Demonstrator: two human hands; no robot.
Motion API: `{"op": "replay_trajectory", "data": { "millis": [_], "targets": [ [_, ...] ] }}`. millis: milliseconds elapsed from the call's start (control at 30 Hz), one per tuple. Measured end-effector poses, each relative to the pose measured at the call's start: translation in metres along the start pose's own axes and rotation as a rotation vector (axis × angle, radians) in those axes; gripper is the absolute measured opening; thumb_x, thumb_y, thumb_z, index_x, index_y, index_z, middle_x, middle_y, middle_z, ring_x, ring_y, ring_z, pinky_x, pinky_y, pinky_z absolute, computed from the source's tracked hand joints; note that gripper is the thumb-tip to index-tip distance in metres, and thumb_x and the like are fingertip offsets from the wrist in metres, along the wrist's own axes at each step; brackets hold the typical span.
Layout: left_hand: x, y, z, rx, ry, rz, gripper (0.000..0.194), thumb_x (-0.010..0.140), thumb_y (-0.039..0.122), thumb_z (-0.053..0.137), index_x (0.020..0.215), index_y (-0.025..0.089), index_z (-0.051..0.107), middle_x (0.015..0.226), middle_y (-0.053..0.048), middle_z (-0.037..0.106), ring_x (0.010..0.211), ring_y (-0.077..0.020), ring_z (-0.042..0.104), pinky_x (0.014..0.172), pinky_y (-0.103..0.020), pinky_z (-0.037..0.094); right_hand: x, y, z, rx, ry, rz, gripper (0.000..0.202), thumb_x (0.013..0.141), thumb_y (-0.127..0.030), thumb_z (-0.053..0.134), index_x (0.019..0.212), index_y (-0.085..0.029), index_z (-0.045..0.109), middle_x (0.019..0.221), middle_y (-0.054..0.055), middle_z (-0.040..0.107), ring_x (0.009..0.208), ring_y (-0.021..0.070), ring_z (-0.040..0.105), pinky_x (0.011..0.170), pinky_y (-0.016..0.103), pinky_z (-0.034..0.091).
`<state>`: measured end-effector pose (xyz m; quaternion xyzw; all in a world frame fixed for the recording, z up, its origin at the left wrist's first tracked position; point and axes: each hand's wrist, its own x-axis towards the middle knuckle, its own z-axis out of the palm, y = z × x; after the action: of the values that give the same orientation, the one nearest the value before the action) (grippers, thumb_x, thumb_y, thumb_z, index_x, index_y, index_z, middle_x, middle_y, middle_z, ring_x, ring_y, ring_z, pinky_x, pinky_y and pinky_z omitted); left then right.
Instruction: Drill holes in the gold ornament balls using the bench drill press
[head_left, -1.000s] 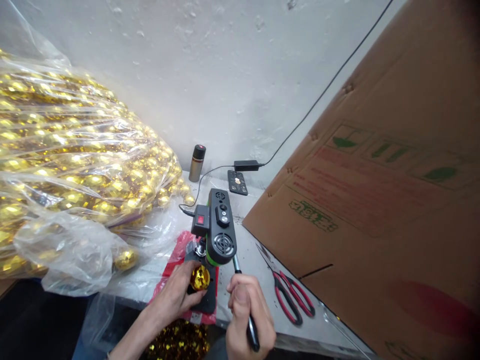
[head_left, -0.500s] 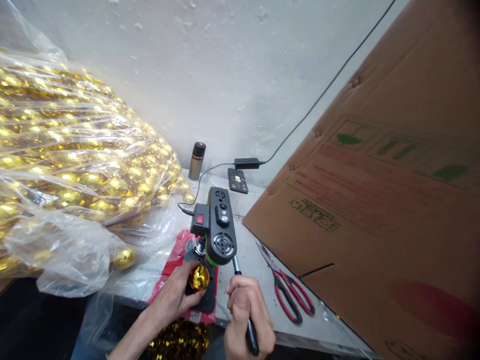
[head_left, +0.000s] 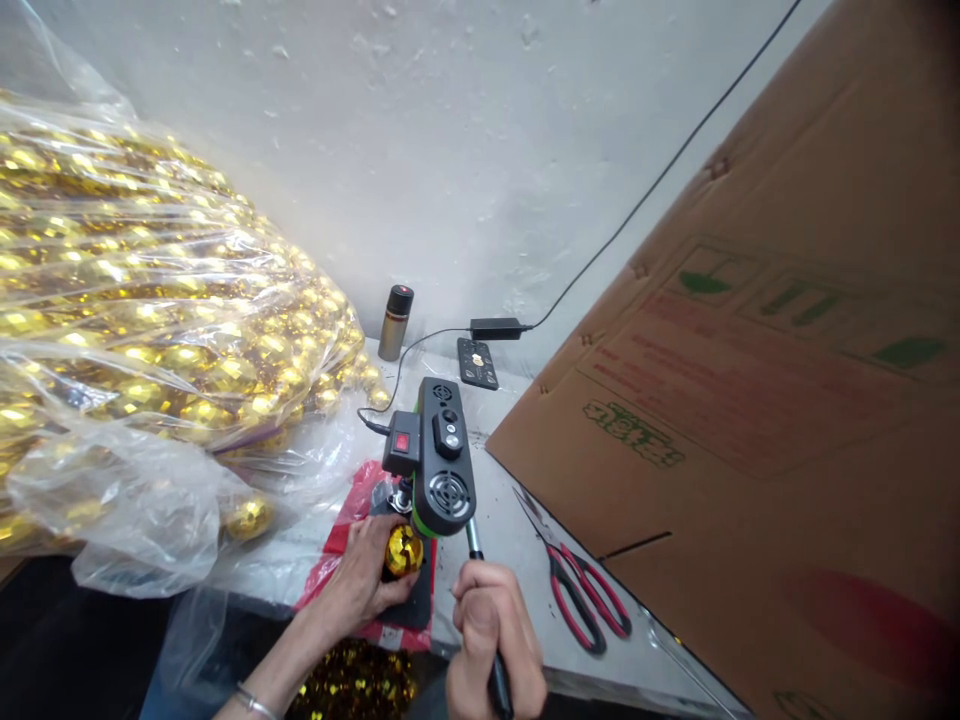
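Between the thumb and fingers of my left hand (head_left: pixel 369 572) is a shiny gold ball (head_left: pixel 404 552), held just below the head of a small black machine (head_left: pixel 444 455) with round vents and a red switch. My right hand (head_left: pixel 495 635) is wrapped round the black grip of a lever handle (head_left: pixel 500 685), whose metal rod runs up to the machine's right side. The machine's dark base (head_left: pixel 415 600) rests on a red plastic sheet (head_left: pixel 330 560), partly hidden by my left hand.
A clear bag of gold balls (head_left: pixel 172 300) fills the left side. Red-handled scissors (head_left: pixel 577 590) lie on the table at right, beside a large cardboard box (head_left: pixel 750 400). Behind the machine are a spray can (head_left: pixel 395 325), a phone (head_left: pixel 478 363) and a power adapter (head_left: pixel 496 328). Gold tinsel (head_left: pixel 356 680) shows below.
My left hand has shifted slightly up and right with the gold ball, closer under the machine's head. My right hand keeps its hold on the lever handle, nearly in place.
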<state>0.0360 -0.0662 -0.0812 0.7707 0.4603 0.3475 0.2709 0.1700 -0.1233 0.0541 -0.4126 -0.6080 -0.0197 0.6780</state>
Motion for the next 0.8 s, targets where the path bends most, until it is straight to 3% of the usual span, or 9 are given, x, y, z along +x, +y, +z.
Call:
{"op": "replay_trajectory", "data": {
  "millis": [167, 600, 800],
  "targets": [
    [-0.003, -0.002, 0.006, -0.001, -0.002, -0.020, 0.054, 0.079, 0.021, 0.074, 0.131, 0.021, 0.060, 0.115, -0.010, 0.071, 0.108, -0.0326, 0.065, 0.099, -0.050, 0.053, -0.015, 0.013, 0.006, -0.054, 0.058, -0.069, 0.037, 0.111, -0.019, 0.043, 0.075, -0.022, 0.051, 0.071, -0.004, 0.053, 0.060, 0.0086, 0.052, 0.058, 0.024, 0.044],
    [-0.005, -0.002, 0.011, -0.022, 0.021, -0.052, 0.052, 0.078, 0.023, 0.074, 0.128, 0.022, 0.061, 0.112, -0.009, 0.070, 0.106, -0.0321, 0.064, 0.099, -0.049, 0.051, -0.030, 0.016, 0.014, -0.050, 0.143, 0.019, 0.036, 0.111, -0.022, 0.043, 0.076, -0.023, 0.050, 0.072, -0.004, 0.053, 0.059, 0.0100, 0.051, 0.061, 0.027, 0.046],
    [-0.007, -0.006, 0.015, -0.018, 0.026, -0.039, 0.053, 0.079, 0.025, 0.075, 0.130, 0.021, 0.060, 0.113, -0.010, 0.070, 0.106, -0.0324, 0.064, 0.100, -0.050, 0.051, -0.031, 0.020, 0.016, -0.031, 0.154, -0.013, 0.037, 0.111, -0.026, 0.044, 0.075, -0.023, 0.048, 0.072, -0.005, 0.052, 0.059, 0.0091, 0.048, 0.063, 0.026, 0.046]
  ]
}}
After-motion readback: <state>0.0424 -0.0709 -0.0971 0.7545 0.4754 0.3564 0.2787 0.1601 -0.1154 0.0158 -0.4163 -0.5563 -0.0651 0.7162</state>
